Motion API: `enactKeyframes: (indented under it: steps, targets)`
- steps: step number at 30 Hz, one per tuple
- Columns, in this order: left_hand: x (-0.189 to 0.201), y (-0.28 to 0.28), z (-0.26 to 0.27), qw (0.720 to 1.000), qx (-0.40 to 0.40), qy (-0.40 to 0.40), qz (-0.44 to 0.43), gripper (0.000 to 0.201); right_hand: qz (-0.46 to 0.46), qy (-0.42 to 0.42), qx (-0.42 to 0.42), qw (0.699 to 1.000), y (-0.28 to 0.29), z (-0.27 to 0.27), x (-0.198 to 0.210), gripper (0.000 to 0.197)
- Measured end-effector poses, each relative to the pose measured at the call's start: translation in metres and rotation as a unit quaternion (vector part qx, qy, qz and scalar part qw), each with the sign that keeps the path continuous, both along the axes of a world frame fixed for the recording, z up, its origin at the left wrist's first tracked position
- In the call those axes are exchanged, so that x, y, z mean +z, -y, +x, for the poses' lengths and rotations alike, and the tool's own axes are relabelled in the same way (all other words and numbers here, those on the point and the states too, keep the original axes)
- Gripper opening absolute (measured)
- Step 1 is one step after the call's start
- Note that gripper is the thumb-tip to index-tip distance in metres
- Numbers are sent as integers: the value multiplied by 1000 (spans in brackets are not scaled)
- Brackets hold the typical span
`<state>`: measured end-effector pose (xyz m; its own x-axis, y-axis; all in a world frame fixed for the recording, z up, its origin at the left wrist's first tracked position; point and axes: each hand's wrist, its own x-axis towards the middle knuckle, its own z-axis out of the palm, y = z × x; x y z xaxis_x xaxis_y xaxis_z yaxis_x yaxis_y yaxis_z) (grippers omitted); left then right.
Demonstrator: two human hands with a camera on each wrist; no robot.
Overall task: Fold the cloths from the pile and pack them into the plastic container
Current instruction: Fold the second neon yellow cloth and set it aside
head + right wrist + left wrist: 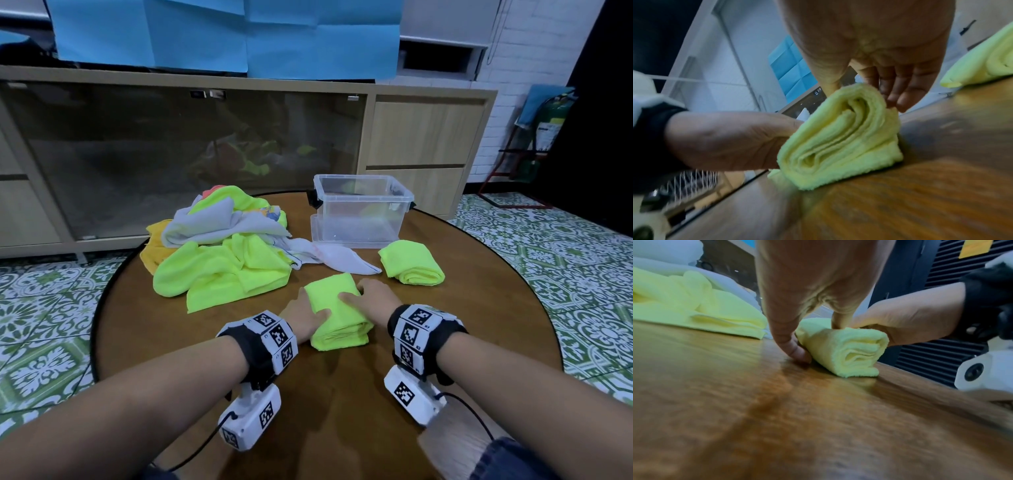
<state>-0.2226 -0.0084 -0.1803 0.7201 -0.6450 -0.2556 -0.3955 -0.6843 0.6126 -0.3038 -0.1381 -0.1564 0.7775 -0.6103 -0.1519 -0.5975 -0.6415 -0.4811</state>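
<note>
Both hands are on the folded cloth [337,311] just below the middle of the head view, squeezing it from either side. The left hand [305,317] has its thumb over the top and its fingers down the left edge, so it's gripping that cloth. The right hand [371,296] does the same from the right, thumb on top, fingers tucked along the far side. I'd guess the two-sided hold is there so the layers don't spring open when it gets lifted. The wrist views show the end as a loose roll of layers, pretty puffy.

The box [361,209] sits up and to the right of center on the table [445,342], open-topped, and it looks like nothing is packed in it yet. A second folded cloth [411,263] waits right in front of it, probably parked there for a short trip in. The pile [222,246] sits left of the box, still a messy heap, so there's lots left to fold.
</note>
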Motion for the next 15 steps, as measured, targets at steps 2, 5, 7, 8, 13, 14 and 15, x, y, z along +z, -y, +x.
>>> enactKeyframes:
  steps: [2, 5, 7, 8, 13, 14, 15]
  targets:
    - [1, 1, 4, 1000, 14, -19, -21, 78, 47, 0, 2, 999, 1, 1, 0, 36]
    - [10, 8, 6, 990, 55, -98, -81, 45, 100, 4, -3, 995, 8, 2, 0, 43]
    - [22, 13, 6, 975, 90, -171, -112, 38, 130, 50, -5, 990, 11, 3, 1, 31]
    - [27, 15, 7, 969, 101, -197, -113, 40, 143, 78, -7, 987, 14, 4, 3, 29]
    - [38, 36, 26, 966, 130, -178, -138, 78, 212, 188, -40, 958, 13, 11, 18, 24]
    - [36, 40, 31, 963, 129, -184, -149, 81, 227, 208, -43, 951, 12, 12, 21, 22]
    - [35, 43, 35, 960, 123, -195, -158, 83, 238, 214, -48, 946, 11, 13, 23, 23]
